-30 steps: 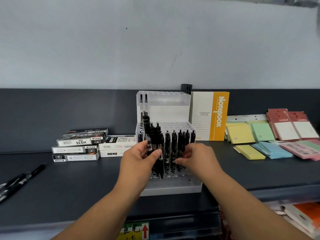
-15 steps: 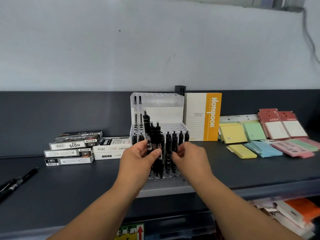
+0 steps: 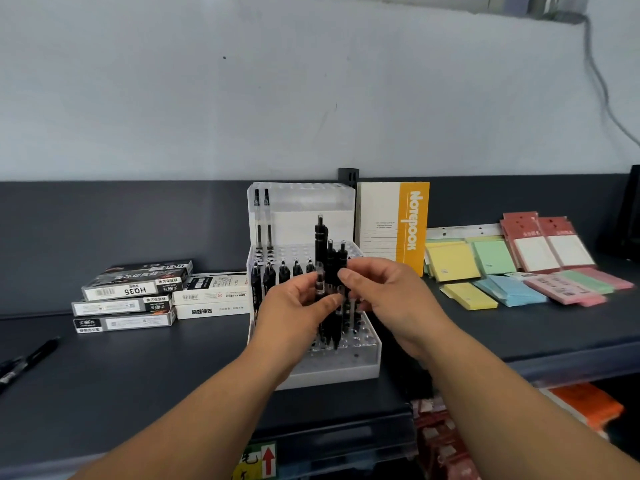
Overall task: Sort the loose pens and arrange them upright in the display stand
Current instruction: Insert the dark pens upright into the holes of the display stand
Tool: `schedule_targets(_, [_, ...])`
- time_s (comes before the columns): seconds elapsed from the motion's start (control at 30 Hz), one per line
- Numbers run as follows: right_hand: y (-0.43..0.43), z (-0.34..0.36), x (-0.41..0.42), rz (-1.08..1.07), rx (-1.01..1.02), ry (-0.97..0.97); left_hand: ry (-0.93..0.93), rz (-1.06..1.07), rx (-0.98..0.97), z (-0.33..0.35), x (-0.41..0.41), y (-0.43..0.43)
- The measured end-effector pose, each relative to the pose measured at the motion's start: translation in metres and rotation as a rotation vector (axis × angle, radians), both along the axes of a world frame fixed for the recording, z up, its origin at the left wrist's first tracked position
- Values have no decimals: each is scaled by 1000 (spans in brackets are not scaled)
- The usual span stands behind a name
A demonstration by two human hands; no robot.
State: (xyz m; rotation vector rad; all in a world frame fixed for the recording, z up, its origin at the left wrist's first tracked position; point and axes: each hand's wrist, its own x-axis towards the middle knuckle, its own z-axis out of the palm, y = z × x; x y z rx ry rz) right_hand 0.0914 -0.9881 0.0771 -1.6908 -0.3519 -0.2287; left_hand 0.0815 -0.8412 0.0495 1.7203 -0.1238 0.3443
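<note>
Over the dark shelf point(image 3: 138, 375), pale wall point(image 3: 207, 98) behind, left grip point(image 3: 294, 306) and right grip point(image 3: 388, 296) clasp pens point(image 3: 321, 244).

pens point(image 3: 320, 244) black | display stand point(image 3: 360, 371) clear-white | notebook point(image 3: 412, 220) orange, cream

shelf point(image 3: 138, 375): dark grey
centre: clear display stand point(image 3: 339, 374)
left: stacked pen boxes point(image 3: 131, 292), loose pens point(image 3: 31, 358)
right: upright notebook point(image 3: 391, 226), coloured note pads point(image 3: 502, 292)
</note>
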Motion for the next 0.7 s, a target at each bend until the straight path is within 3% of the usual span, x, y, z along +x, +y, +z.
schedule_targets(0.3, [-5, 8, 16, -51, -74, -100, -78, 13, -24, 12, 4, -6])
schedule_targets(0.6, [-5, -9, 35, -308, -14, -209, -63, 60, -37, 1, -1, 9])
schedule_targets(0.7, [-3, -17, 37, -352, -91, -205, -64, 58, -23, -1, -4, 11])
